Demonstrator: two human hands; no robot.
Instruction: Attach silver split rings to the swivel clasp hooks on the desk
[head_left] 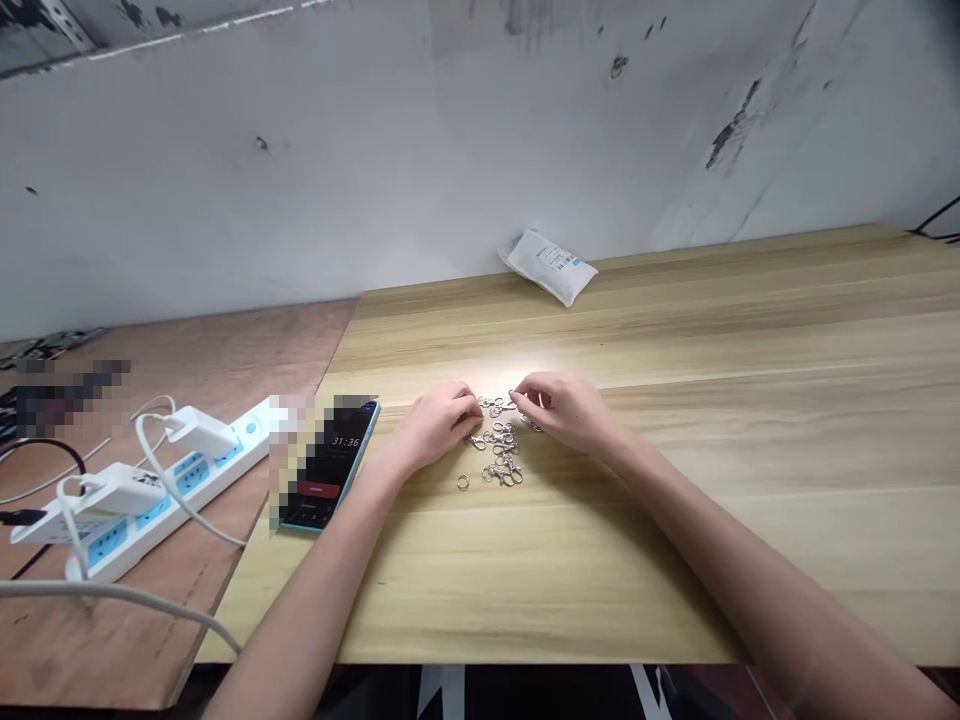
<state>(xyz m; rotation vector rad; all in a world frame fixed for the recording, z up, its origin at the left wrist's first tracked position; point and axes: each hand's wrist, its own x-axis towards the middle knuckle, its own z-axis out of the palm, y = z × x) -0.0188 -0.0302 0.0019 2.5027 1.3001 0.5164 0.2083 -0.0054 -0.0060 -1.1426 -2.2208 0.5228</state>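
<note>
Between my hands, several silver lobster clasps with key rings [504, 470] lie in a loose column on the wooden table. A single split ring [463, 482] lies apart from them at the lower left. My left hand [444, 422] rests at the left of the clasps, its fingers curled together over the table; what they hold, if anything, is hidden. On the other side, my right hand [561, 406] pinches the edge of a lobster clasp [504, 404] at the top of the group between thumb and forefinger. More metal parts [531, 424] show partly beneath that hand.
Left of my left forearm lies a phone [330, 465] with a timer on its screen. A white power strip [195, 480] with chargers and cables stands on the adjoining brown board [247, 350]. A white plastic packet [550, 266] lies at the back by the wall.
</note>
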